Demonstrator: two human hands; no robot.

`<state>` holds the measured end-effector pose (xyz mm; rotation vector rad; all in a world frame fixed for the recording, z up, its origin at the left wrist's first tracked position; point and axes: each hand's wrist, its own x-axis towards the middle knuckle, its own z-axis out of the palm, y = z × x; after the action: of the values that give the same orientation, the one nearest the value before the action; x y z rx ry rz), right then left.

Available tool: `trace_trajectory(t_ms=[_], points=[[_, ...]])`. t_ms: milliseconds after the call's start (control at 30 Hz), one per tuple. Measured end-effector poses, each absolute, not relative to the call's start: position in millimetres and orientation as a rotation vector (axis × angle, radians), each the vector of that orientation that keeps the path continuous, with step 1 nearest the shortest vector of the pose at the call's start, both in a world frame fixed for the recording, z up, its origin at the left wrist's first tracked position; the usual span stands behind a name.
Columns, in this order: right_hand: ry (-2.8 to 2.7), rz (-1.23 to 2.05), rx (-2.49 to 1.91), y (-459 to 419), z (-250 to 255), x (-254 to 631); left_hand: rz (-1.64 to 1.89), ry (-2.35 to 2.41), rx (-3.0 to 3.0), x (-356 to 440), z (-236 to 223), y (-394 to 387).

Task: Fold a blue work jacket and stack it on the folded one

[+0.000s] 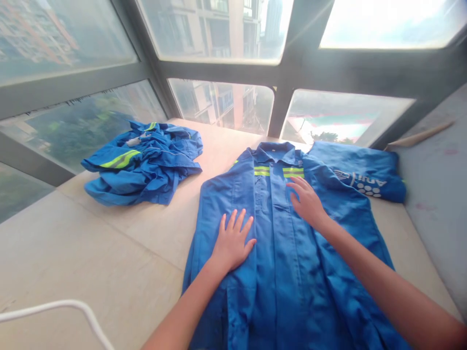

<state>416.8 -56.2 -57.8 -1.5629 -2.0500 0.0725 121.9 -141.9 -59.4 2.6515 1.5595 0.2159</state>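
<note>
A blue work jacket (292,272) with yellow-green reflective stripes lies spread front-up on a pale stone ledge (109,262), collar toward the windows. My left hand (232,240) rests flat on the jacket's left front panel, fingers spread. My right hand (307,199) lies flat on the right chest area just below the stripes, fingers stretched out. Neither hand holds anything.
A crumpled pile of similar blue garments (144,163) sits at the left back of the ledge. A folded blue garment with white lettering (365,177) lies at the right back. A white hanger's curve (73,311) shows at the lower left. Large windows (219,102) surround the ledge.
</note>
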Motion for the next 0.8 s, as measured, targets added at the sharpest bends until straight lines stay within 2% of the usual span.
trace_trajectory(t_ms=[133, 267, 633, 800], points=[[-2.043, 0.027, -1.872, -148.6, -82.0, 461.2, 0.193, 1.527, 2.661, 114.5, -79.1, -144.9], [-2.163, -0.044, -2.012, -186.0, -99.5, 457.5, 0.150, 1.515, 2.654, 114.4, -73.1, -133.2], [-2.118, -0.019, -2.028, -113.7, -92.4, 433.3, 0.057, 1.569, 2.635, 112.0, -52.0, -75.4], [-2.091, -0.013, -2.018, -101.8, -95.5, 430.5, 0.161, 1.895, 2.557, 125.3, -28.6, -117.7]])
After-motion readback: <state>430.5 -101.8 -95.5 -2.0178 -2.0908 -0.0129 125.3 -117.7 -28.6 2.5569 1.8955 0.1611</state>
